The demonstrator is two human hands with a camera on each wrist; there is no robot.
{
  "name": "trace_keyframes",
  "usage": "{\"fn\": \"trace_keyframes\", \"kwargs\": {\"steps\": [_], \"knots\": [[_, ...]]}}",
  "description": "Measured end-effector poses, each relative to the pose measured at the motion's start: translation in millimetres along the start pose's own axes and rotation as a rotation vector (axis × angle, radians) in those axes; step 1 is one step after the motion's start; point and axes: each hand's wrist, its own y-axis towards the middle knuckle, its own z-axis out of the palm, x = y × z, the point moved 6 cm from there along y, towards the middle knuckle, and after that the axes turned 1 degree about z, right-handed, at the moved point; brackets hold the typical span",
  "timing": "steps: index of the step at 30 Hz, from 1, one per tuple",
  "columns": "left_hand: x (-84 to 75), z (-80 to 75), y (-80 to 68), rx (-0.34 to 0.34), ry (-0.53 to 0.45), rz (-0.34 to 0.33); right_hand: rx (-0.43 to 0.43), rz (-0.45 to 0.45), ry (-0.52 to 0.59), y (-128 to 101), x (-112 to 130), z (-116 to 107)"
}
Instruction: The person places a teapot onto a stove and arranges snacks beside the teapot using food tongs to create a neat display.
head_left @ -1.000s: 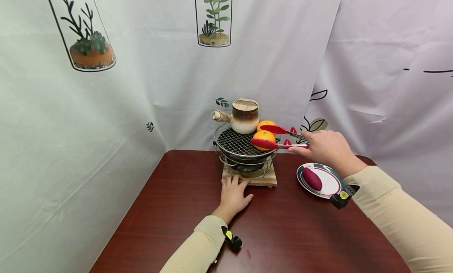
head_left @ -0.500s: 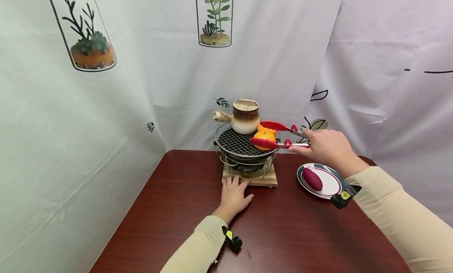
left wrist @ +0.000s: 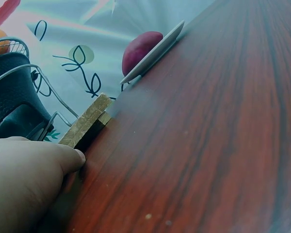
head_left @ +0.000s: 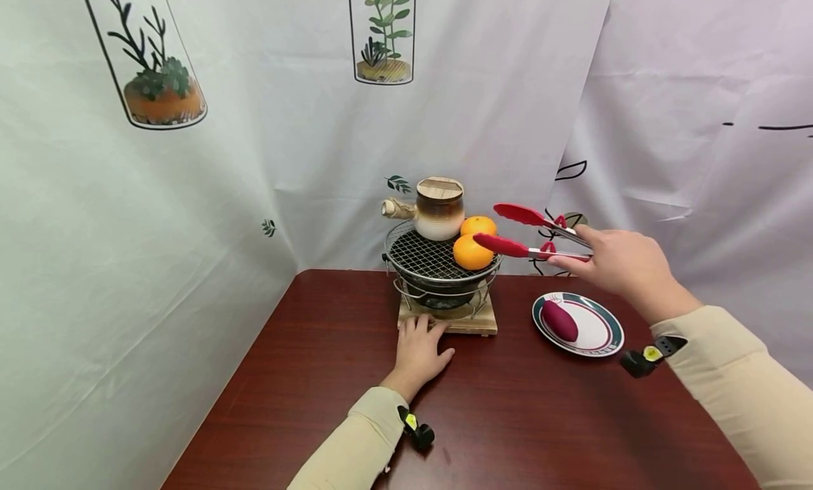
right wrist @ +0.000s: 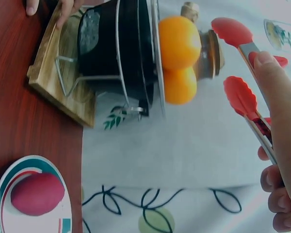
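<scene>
My right hand (head_left: pixel 625 267) grips red-tipped metal tongs (right wrist: pixel 240 97), their arms spread apart with nothing between the tips. In the right wrist view the tongs are held away from two oranges (right wrist: pixel 179 43), which sit together on the wire rack of a small black tabletop grill (head_left: pixel 438 264). Behind the oranges on the rack stands a brown and cream lidded pot (head_left: pixel 440 211) with a side handle. My left hand (head_left: pixel 419 352) rests at the front edge of the grill's wooden base (head_left: pixel 473 325), fingertips on the wood.
Right of the grill, a white plate (head_left: pixel 597 327) with a green rim holds a purple sweet-potato-like item (head_left: pixel 559 321). The dark red wooden table (head_left: pixel 508 412) meets printed white cloth (head_left: pixel 305 158) hung behind and at the sides.
The tongs have let go of the front orange and moved right and slightly up with my right hand. Both oranges stay on the rack. My left hand has not moved.
</scene>
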Motion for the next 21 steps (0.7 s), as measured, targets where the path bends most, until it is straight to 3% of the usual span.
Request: {"fn": "trace_keyframes", "kwargs": {"steps": [12, 21], "knots": [[-0.1, 0.7, 0.2, -0.013, -0.007, 0.001, 0.065, 0.065, -0.002, -28, -48, 18], [0.0, 1.4, 0.0, -0.029, -0.012, 0.007, 0.088, 0.097, 0.002, -44, -71, 32]]}}
